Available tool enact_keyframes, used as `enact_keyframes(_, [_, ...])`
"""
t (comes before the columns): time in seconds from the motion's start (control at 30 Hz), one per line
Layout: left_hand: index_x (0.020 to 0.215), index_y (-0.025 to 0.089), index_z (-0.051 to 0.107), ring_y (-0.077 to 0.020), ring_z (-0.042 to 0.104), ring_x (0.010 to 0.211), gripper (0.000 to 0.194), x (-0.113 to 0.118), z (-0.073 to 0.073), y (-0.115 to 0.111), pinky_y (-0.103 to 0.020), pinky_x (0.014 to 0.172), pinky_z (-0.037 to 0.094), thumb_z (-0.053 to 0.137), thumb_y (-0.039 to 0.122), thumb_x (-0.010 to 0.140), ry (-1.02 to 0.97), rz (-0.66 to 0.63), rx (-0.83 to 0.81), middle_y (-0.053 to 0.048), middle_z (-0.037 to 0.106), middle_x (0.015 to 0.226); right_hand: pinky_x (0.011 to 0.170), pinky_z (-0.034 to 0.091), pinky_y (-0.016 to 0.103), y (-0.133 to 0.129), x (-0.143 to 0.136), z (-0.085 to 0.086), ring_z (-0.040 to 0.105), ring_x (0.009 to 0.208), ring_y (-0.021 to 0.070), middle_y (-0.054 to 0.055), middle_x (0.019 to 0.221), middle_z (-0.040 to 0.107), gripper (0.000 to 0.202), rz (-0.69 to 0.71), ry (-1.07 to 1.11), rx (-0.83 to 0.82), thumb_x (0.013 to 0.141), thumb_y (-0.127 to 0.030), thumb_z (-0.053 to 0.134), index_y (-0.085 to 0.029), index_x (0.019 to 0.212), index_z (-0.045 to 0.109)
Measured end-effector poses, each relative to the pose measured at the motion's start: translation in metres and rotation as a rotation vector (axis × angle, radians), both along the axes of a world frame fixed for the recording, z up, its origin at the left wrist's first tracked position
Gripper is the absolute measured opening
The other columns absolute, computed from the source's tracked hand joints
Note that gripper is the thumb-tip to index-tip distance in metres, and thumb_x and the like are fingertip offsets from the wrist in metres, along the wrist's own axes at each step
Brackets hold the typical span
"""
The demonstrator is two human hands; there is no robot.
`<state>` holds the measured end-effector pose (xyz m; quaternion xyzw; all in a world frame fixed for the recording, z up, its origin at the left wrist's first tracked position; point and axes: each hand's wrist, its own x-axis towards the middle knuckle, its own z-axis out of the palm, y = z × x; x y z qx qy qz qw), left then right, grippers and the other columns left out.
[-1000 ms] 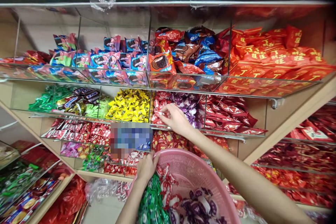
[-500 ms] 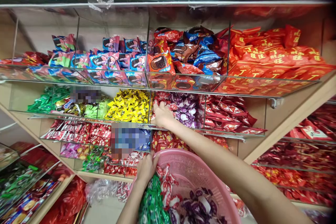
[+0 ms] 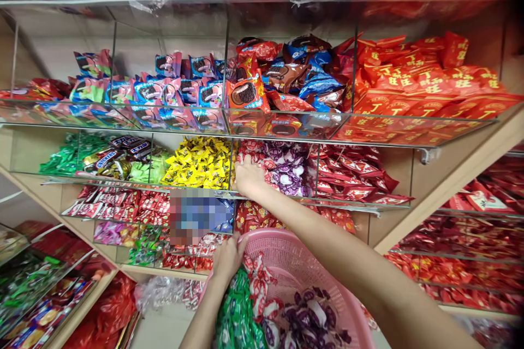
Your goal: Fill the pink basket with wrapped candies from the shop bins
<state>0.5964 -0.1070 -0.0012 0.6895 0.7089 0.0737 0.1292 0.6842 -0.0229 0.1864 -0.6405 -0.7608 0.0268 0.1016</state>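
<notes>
My left hand is closed around the near-left rim of a pink plastic basket. Inside the basket lie green-wrapped candies, red-and-white wrapped candies and purple-and-white wrapped candies. Stretched over the basket, my right arm reaches into a shelf compartment. There my right hand has its fingers bent down at the left of the red-wrapped candies; the fingertips and anything between them are hidden. Purple-wrapped candies fill the right part of that compartment, and yellow-wrapped candies lie to its left.
Clear dividers and a front panel edge the compartments. Above hangs a shelf of packaged cookies and red snack packets. Red-wrapped packets sit right of the purple candies. A slanted wooden board borders the right side.
The view has shifted slightly. My right hand stays at the red candies, its fingers a little more bent. My left hand keeps its hold on the basket.
</notes>
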Motion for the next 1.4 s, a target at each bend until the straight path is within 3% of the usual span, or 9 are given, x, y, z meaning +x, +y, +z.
enact_keyframes(0.37, [0.113,0.024,0.056,-0.0245,0.064,0.090,0.051,-0.001,-0.001,0.001,-0.031,0.074,0.042,0.022,0.055,0.091,0.010,-0.011,0.027,-0.010,0.069,0.094,0.078,0.048,0.038,-0.011,0.022,-0.001,0.048,0.107,0.0306,0.013,0.116,0.043,0.039,0.104,0.064,0.124,0.074,-0.035,0.064,-0.020,0.109,0.057])
enact_keyframes(0.73, [0.109,0.025,0.056,-0.0225,0.064,0.092,0.049,-0.001,-0.002,0.002,-0.029,0.075,0.042,0.021,0.055,0.091,0.015,-0.010,0.002,-0.009,0.069,0.095,0.077,0.049,0.040,-0.007,0.001,0.006,0.051,0.108,0.0308,0.013,0.123,0.040,0.047,-0.009,-0.015,-0.007,0.073,-0.022,0.066,-0.021,0.119,0.053])
enact_keyframes(1.1, [0.110,0.024,0.057,-0.0248,0.064,0.090,0.050,-0.001,0.002,-0.001,-0.031,0.074,0.042,0.021,0.054,0.091,0.015,-0.009,0.026,-0.010,0.069,0.094,0.078,0.047,0.038,-0.008,0.020,-0.003,0.052,0.103,0.0305,0.014,0.113,0.046,0.041,0.077,0.076,0.120,0.073,-0.039,0.061,-0.017,0.108,0.059])
enact_keyframes(1.4, [0.111,0.025,0.057,-0.0255,0.064,0.090,0.051,-0.002,0.001,0.000,-0.031,0.073,0.042,0.021,0.055,0.091,-0.002,-0.011,0.021,-0.011,0.069,0.095,0.077,0.042,0.030,-0.004,0.043,-0.006,0.054,0.090,0.0194,0.007,0.098,0.050,0.021,0.195,0.245,0.177,0.074,-0.034,0.060,-0.018,0.087,0.063])
